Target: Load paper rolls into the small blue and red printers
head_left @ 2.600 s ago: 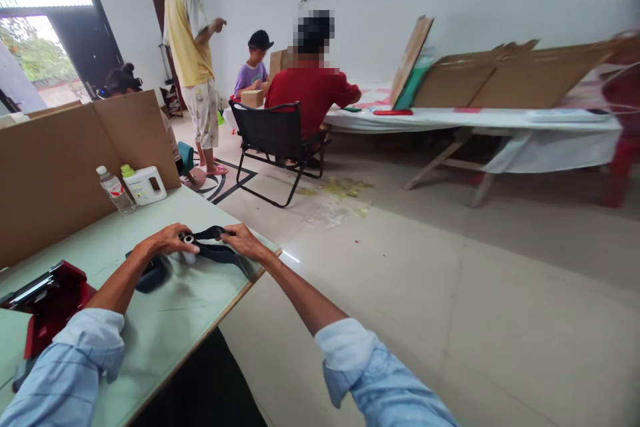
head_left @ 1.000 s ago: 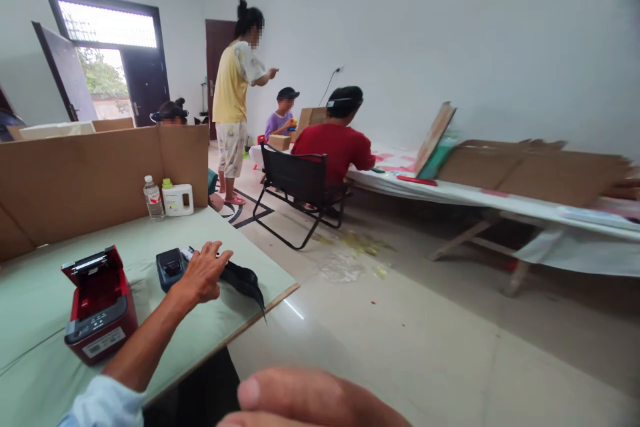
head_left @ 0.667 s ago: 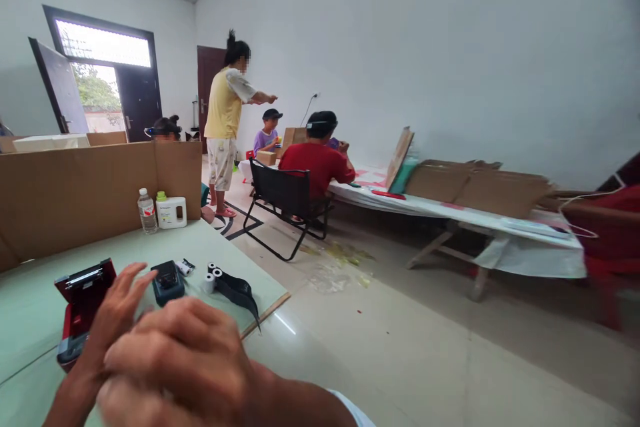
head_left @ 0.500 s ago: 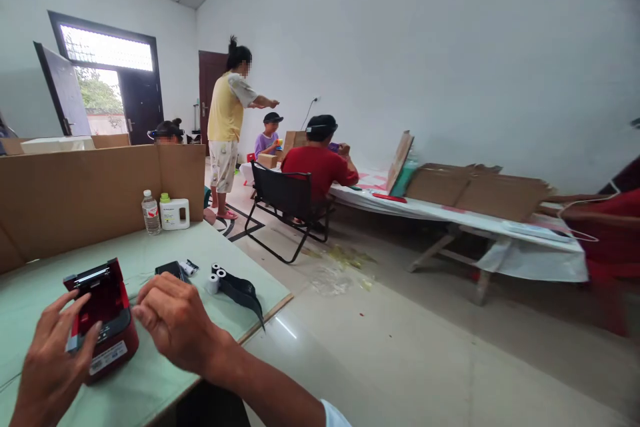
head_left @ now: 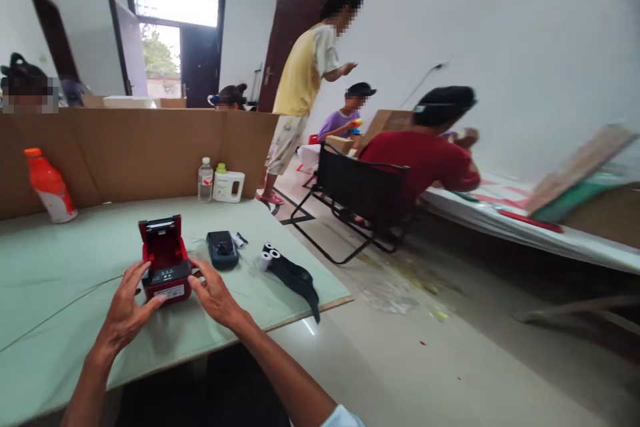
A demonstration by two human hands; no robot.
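Around red device (head_left: 167, 275), hands (head_left: 126, 307) (head_left: 216, 291) (curved)

Red device (head_left: 167, 273): is standing on the desk (head_left: 100, 240), lid (head_left: 161, 228) gaping upward.
Left hand (head_left: 125, 307): is holding its 8 o'clock side.
Right hand (head_left: 216, 293): is holding its 3 o'clock side.
Dark-blue case (head_left: 224, 255): is resting at 2 o'clock from the red device.
White rolls (head_left: 265, 257): are sitting at 3 o'clock beside a drooping black strap (head_left: 295, 280).
White jug (head_left: 225, 187): is standing at 1 o'clock beside a clear bottle (head_left: 205, 183).
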